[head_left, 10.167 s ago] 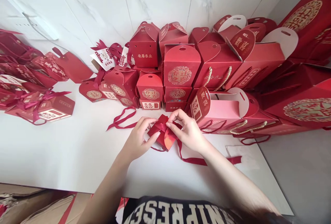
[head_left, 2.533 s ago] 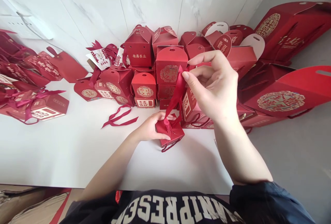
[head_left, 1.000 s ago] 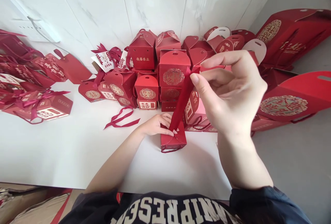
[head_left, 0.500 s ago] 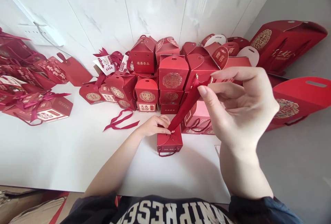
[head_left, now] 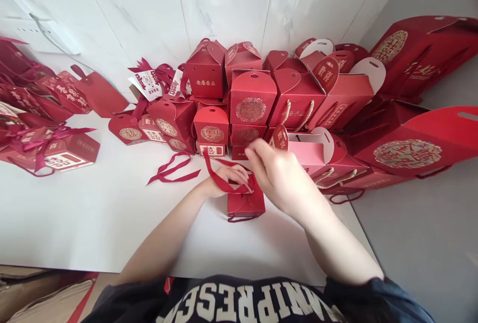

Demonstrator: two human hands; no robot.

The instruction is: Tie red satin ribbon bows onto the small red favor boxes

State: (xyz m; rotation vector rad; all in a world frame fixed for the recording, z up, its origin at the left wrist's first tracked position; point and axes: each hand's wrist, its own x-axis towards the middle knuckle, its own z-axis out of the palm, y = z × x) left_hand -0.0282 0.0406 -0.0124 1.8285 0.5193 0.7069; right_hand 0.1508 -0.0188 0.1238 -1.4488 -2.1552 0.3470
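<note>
A small red gift box [head_left: 245, 206] with a rope handle sits on the white table in front of me. My left hand [head_left: 228, 177] rests on its top, fingers closed on a red ribbon [head_left: 221, 179] at the lid. That ribbon loops over the back of my left hand and runs toward my right hand. Slightly blurred, my right hand [head_left: 278, 173] is above and right of the box with its fingers curled in a pinch on the ribbon. The fingertips of both hands are partly hidden.
Behind the box stand stacked red gift boxes [head_left: 251, 101]. Larger red boxes [head_left: 407, 149] line the right side. A loose ribbon [head_left: 174, 171] lies on the table [head_left: 112, 213]. Ribbon-tied boxes [head_left: 70, 149] are at left, against the tiled wall [head_left: 220, 4].
My right hand has come down and left from its raised position, close to my left hand. The ribbon, stretched up to the right before, now loops around my left hand.
</note>
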